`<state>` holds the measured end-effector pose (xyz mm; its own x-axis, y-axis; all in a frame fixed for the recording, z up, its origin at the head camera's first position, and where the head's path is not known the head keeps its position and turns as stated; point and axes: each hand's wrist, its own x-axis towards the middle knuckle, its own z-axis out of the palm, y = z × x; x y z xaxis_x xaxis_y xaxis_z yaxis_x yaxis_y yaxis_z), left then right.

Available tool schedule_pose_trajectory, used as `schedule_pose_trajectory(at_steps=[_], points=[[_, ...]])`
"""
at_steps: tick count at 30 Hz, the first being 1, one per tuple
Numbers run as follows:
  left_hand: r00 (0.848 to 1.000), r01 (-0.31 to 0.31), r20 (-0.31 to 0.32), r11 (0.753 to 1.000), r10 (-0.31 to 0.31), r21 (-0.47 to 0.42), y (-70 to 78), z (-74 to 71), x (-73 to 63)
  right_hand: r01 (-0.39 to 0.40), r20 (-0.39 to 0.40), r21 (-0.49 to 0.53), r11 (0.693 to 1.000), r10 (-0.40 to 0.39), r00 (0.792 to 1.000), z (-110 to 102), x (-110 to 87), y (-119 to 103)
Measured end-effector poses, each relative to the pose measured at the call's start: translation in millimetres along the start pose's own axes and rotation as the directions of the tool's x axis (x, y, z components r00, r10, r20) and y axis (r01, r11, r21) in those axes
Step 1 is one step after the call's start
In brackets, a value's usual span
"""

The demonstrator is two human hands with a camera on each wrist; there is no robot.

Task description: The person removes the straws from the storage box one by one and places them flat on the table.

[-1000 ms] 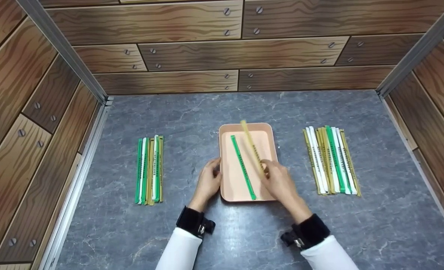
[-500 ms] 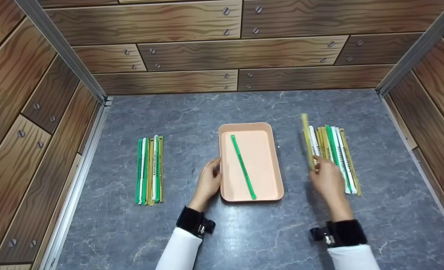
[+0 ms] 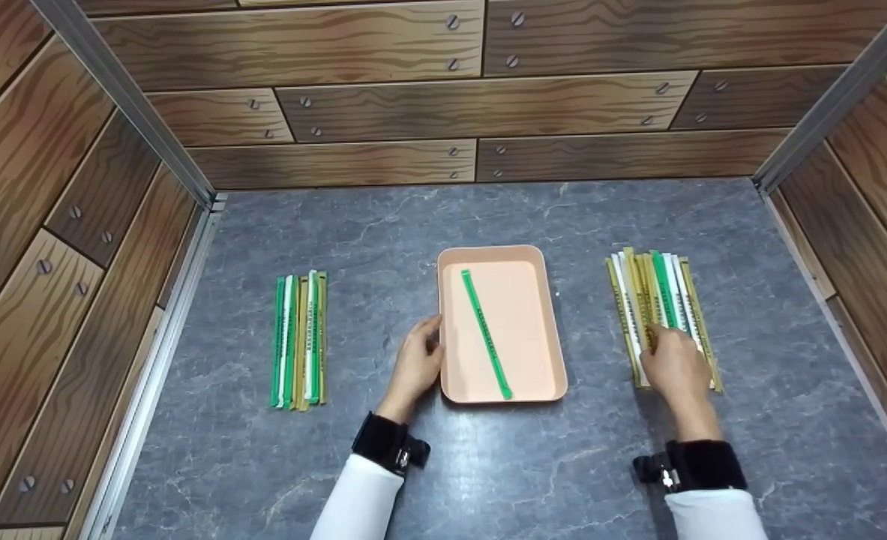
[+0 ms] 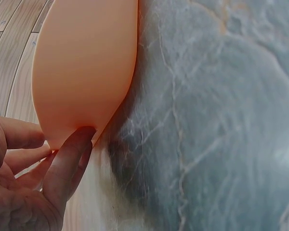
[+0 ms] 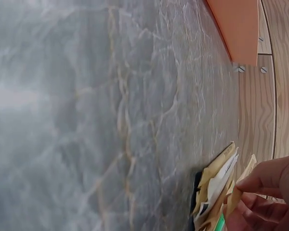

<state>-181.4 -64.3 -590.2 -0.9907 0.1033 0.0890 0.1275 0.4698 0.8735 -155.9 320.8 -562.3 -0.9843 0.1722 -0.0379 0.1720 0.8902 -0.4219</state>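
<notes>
My left hand [image 3: 416, 358] touches the left side of a peach-coloured tray [image 3: 555, 330]; in the left wrist view its fingertips rest against the tray's outer wall [image 4: 86, 62]. One green wrapped straw [image 3: 486, 335] lies slantwise in the tray. My right hand [image 3: 677, 366] is over the row of green, white and gold wrapped straws [image 3: 633, 322] at the right. Between thumb and fingers it pinches the near end of a gold wrapped straw [image 5: 234, 198], whose far end [image 3: 629, 253] juts past its neighbours. The hand hides the near ends of several straws.
A second row of green, white and gold wrapped straws [image 3: 298, 341] lies left of the tray. Wood-patterned walls [image 3: 383, 112] with metal corner rails [image 3: 124, 97] enclose the grey marbled tabletop [image 3: 383, 225] at the back and sides.
My right hand has carried the gold straw from above the tray to the row at the right and lowered it onto the other straws. The left hand and tray have stayed put.
</notes>
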Motion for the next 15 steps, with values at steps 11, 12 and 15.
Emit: schedule_pose_trajectory(at_steps=[11,12,15], points=[[1.000,-0.011,-0.002,1.000,0.011,-0.010,-0.5,0.4,0.5,-0.009,-0.102,-0.036,0.999,0.005,0.995,3.6,-1.0,-11.0],[1.000,-0.010,0.000,1.000,0.010,-0.007,-0.6,0.3,0.5,0.002,-0.127,-0.029,1.000,-0.006,0.992,4.4,-1.7,-14.8],[1.000,-0.006,0.006,1.000,0.006,0.004,-0.3,-0.2,0.2,0.080,-0.166,0.003,0.997,-0.078,0.983,10.2,-2.9,-30.7]])
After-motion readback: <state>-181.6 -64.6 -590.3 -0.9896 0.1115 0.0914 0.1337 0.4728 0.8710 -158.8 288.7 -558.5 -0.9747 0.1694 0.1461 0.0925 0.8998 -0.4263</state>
